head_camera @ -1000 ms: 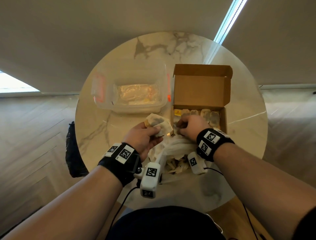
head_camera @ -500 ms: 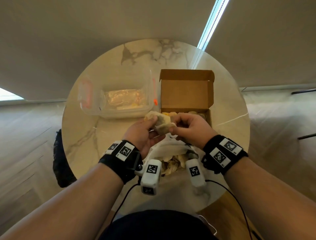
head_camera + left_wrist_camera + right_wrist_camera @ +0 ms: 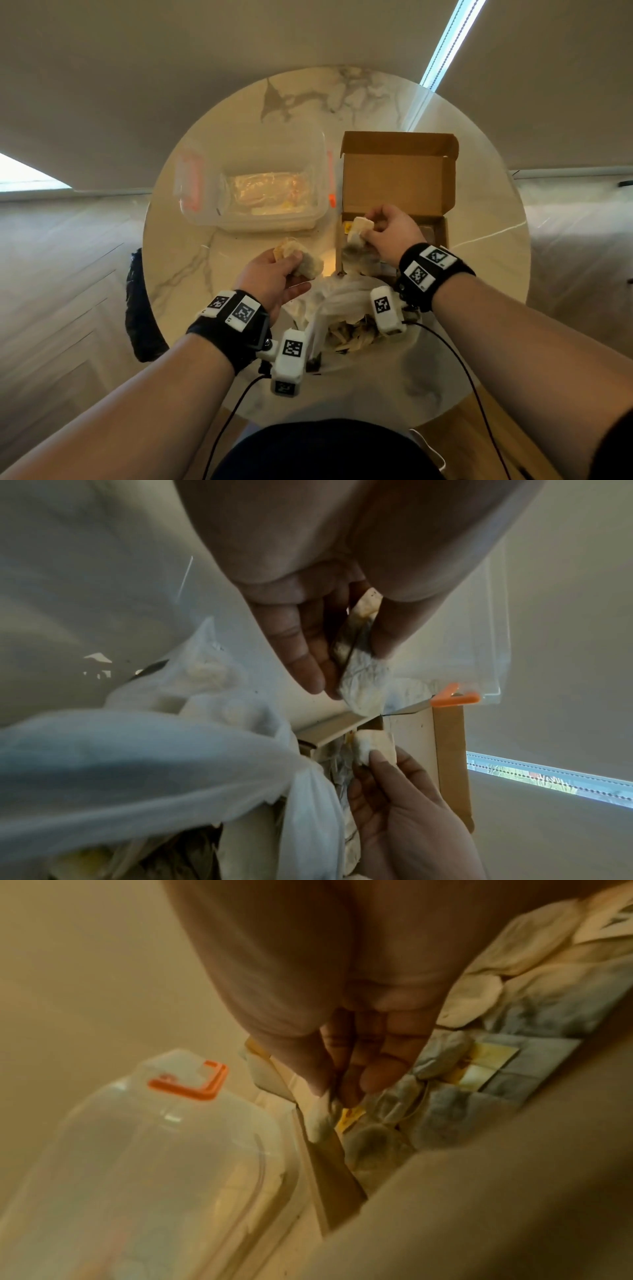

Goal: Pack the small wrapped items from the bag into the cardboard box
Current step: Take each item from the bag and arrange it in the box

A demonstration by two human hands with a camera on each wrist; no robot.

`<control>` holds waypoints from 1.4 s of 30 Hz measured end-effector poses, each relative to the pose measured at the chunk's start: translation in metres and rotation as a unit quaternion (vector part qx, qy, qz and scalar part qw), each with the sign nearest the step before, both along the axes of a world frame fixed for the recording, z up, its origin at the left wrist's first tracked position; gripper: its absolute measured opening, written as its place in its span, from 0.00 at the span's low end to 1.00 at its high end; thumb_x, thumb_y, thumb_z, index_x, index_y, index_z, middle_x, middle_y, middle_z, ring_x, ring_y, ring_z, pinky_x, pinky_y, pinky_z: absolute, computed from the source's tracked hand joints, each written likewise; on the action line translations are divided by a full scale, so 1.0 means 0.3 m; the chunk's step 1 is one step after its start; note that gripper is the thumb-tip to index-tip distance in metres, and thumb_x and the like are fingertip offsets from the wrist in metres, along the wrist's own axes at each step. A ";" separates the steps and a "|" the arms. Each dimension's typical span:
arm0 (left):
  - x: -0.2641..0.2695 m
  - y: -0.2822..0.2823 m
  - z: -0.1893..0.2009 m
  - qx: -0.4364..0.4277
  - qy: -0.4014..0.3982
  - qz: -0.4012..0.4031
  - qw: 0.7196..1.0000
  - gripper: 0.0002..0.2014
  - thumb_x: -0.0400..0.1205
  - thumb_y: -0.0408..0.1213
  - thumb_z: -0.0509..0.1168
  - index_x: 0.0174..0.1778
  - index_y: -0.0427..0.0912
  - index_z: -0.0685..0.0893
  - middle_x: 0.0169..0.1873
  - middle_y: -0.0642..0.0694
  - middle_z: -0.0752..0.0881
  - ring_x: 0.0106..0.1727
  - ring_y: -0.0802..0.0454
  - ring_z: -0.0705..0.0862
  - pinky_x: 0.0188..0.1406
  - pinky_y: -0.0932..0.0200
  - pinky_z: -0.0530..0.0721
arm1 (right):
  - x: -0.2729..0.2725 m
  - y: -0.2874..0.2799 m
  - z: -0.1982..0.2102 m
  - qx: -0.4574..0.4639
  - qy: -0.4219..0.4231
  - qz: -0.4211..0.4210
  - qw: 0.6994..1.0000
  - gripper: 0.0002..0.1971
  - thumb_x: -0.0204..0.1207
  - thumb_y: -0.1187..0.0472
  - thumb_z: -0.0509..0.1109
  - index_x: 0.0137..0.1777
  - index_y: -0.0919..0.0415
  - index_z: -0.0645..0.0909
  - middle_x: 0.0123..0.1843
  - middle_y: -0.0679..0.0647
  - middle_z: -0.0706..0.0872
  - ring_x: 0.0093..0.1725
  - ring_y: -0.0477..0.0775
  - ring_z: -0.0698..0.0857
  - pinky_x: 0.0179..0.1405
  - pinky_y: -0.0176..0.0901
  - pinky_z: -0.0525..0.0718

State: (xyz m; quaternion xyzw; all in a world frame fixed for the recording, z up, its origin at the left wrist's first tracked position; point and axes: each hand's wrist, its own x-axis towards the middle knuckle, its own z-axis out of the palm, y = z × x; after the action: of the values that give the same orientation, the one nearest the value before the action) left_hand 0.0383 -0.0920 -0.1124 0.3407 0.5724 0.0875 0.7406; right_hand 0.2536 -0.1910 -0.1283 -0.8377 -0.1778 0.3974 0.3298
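The right hand point(image 3: 387, 233) pinches one small wrapped packet point(image 3: 359, 230) between the thumb and the fingertips, and holds it over the near left corner of the open cardboard box point(image 3: 397, 178). In the right wrist view the packet hangs from the fingertips point(image 3: 377, 1077) just above the box wall; this view is blurred. Inside the box many packets point(image 3: 441, 1096) already lie in rows, some grey, some with yellow tags. The box lid stands upright at the far side.

The left hand point(image 3: 270, 277) grasps a small bunch of wrapped packets point(image 3: 301, 258) between the thumb and the curled fingers, above the table, left of the box. How many packets are in the bunch I cannot tell.

Between the two wrists, at the near edge of the round marble table point(image 3: 191, 260), lies an open white plastic bag point(image 3: 342, 298) with more packets inside. Left of the box stands a clear plastic container point(image 3: 253, 181) with orange clips; it is just beside the box.
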 end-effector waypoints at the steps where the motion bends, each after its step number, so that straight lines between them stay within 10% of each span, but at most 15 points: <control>1: -0.005 0.006 -0.004 0.004 0.000 -0.001 1.000 0.06 0.88 0.35 0.70 0.60 0.40 0.87 0.41 0.44 0.94 0.42 0.48 0.94 0.47 0.50 0.94 | -0.005 0.017 -0.004 -0.004 -0.013 0.021 1.000 0.14 0.81 0.60 0.78 0.61 0.45 0.80 0.52 0.48 0.90 0.50 0.52 0.91 0.51 0.53 0.94; 9: -0.026 0.009 -0.033 -0.008 -0.001 -0.008 1.000 0.03 0.88 0.32 0.71 0.55 0.41 0.88 0.41 0.44 0.94 0.41 0.49 0.92 0.42 0.52 0.93 | -0.010 0.007 -0.045 -0.044 -0.168 0.056 0.983 0.09 0.78 0.57 0.80 0.53 0.49 0.82 0.45 0.44 0.86 0.47 0.48 0.86 0.43 0.41 0.82; 33: -0.002 -0.016 -0.039 0.005 0.006 -0.066 0.998 0.07 0.87 0.32 0.72 0.59 0.39 0.89 0.50 0.38 0.94 0.47 0.45 0.93 0.40 0.54 0.90 | -0.009 0.067 -0.073 -0.086 -0.197 0.277 0.937 0.09 0.83 0.60 0.71 0.55 0.47 0.92 0.65 0.46 0.87 0.65 0.54 0.84 0.69 0.54 0.84; 42: 0.072 -0.034 0.034 -0.013 -0.051 -0.053 0.997 0.06 0.88 0.34 0.70 0.59 0.40 0.89 0.39 0.46 0.93 0.41 0.52 0.92 0.40 0.57 0.90 | -0.020 -0.008 0.096 0.007 -0.063 0.150 0.987 0.12 0.85 0.42 0.70 0.53 0.47 0.90 0.45 0.47 0.91 0.46 0.48 0.88 0.48 0.45 0.89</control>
State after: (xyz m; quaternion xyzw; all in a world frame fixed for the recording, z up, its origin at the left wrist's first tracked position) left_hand 0.0599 -0.1023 -0.1020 0.3564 0.5164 0.0575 0.7766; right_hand 0.2475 -0.1935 -0.0995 -0.8227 -0.3246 0.3873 0.2602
